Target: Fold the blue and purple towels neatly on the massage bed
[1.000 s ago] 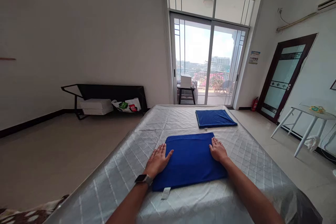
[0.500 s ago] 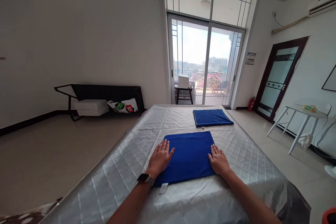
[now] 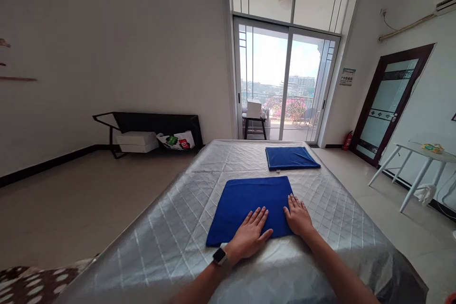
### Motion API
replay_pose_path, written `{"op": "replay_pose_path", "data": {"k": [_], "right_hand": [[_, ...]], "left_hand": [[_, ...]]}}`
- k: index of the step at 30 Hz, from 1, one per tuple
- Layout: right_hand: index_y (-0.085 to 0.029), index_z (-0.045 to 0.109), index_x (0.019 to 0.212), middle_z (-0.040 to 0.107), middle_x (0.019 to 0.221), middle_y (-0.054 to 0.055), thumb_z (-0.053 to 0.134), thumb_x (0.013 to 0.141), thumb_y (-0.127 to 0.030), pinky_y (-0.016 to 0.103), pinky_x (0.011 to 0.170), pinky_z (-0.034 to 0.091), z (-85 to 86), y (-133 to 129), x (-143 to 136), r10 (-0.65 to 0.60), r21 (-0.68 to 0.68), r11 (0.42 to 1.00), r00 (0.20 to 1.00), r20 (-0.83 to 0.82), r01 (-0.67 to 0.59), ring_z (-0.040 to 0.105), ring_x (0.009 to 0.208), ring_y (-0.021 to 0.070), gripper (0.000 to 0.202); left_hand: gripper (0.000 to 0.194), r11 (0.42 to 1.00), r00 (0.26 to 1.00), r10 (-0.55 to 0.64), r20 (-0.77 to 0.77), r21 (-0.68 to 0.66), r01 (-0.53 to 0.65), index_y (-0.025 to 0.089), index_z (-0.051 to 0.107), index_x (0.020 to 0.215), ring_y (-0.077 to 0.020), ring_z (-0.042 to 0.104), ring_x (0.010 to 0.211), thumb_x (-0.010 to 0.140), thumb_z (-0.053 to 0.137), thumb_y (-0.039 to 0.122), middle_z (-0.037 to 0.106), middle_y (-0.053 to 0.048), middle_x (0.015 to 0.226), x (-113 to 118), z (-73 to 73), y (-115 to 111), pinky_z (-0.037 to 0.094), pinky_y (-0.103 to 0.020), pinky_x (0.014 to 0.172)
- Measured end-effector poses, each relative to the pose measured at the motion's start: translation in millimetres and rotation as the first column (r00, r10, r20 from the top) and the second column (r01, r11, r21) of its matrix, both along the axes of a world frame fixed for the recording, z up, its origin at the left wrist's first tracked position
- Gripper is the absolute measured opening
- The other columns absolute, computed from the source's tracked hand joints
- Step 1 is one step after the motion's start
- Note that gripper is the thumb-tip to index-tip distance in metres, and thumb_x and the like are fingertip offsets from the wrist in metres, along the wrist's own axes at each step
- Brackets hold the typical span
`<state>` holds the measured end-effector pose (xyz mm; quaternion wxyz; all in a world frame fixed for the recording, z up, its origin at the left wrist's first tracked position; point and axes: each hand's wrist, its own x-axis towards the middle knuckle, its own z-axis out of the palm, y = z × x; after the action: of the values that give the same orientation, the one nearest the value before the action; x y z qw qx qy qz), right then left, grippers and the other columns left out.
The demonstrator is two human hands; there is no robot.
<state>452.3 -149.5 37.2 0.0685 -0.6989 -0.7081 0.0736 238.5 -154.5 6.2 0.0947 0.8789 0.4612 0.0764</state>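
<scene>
A folded blue cloth (image 3: 245, 197) lies flat on the silver quilted cover (image 3: 171, 218) in front of me. My left hand (image 3: 250, 235), a watch on its wrist, rests with fingers stretched out on the cloth's near edge, around the middle. On the cloth's right edge lies my right hand (image 3: 298, 213), flat with its fingers extended. Farther back on the cover is a second folded blue cloth (image 3: 292, 157), touched by neither hand. The white tag at the near edge is mostly hidden behind my left hand.
Left of the covered surface, a black rack (image 3: 156, 123) against the wall holds white boxes (image 3: 137, 141) and a printed bag (image 3: 176, 140). A pale table (image 3: 427, 152) stands at the right, near a dark-framed door (image 3: 388, 104). Sliding glass doors (image 3: 285, 80) are at the back.
My left hand has moved from the cloth's left edge to the right and nearer, onto its near edge. The right hand stays on the right edge. The view has turned slightly left.
</scene>
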Motion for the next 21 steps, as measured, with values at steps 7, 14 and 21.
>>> {"op": "replay_pose_path", "data": {"k": [7, 14, 21], "right_hand": [[-0.008, 0.025, 0.155, 0.025, 0.161, 0.011, 0.024, 0.1, -0.041, 0.039, 0.12, 0.013, 7.2, -3, -2, -0.015, 0.005, 1.0, 1.0, -0.007, 0.015, 0.017, 0.151, 0.0217, 0.064], [-0.01, 0.029, 0.154, 0.026, 0.16, 0.011, 0.026, 0.1, -0.035, 0.041, 0.121, 0.013, 13.0, -22, -4, 0.059, 0.058, 0.996, 0.997, 0.055, -0.062, 0.015, 0.151, 0.0219, 0.06], [-0.01, 0.025, 0.155, 0.024, 0.161, 0.011, 0.023, 0.101, -0.043, 0.04, 0.12, 0.017, 2.1, -36, -1, 0.08, 0.003, 0.997, 0.997, 0.002, -0.08, 0.016, 0.151, 0.0218, 0.063]], "left_hand": [[0.054, 1.0, 1.0, -0.009, 0.009, -0.021, 0.01, 0.025, 0.039, 0.15, -0.023, 0.036, 0.144, 0.101, 0.029, 0.046, 0.038, -0.004, 0.157, -85, -9.9, -43, 0.033, -0.04, 0.117], [0.027, 0.975, 0.973, 0.219, 0.07, 0.034, -0.222, 0.026, 0.07, 0.106, -0.0224, 0.064, 0.106, 0.092, 0.047, 0.03, 0.071, -0.005, 0.11, -107, 31.2, -54, 0.048, -0.038, 0.096], [0.023, 0.967, 0.954, 0.256, 0.155, -0.046, -0.252, 0.025, 0.066, 0.089, -0.0221, 0.066, 0.095, 0.093, 0.046, 0.035, 0.072, -0.002, 0.092, -111, 39.7, -56, 0.047, -0.037, 0.09]]}}
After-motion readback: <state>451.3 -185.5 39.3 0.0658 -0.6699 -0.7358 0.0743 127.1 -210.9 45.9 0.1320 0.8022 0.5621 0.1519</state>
